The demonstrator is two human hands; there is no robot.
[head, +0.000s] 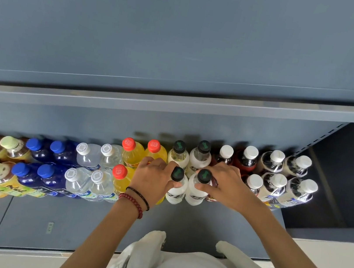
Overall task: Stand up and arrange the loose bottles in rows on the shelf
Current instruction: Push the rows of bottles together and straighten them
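Both hands are closed on bottles. The left hand [153, 180] curls round the shoulder of the left white bottle [176, 192]. The right hand [226, 187] pinches the right white bottle [197, 194] just under its cap, thumb in front.

The pair stand upright and touching in the front row on the shelf [180, 228], between the yellow bottles [133, 153] and the dark bottles [246, 163].

They look full and sealed, so I judge them fairly heavy for their size and stiff enough not to buckle. The smooth wrap could be slippery. Being tall and narrow, they would tip easily if pushed high up, so the shoulder below the cap seems the best place to hold them.

Each has a milky white body, black lettering on the front, and a dark cap with a green mark.
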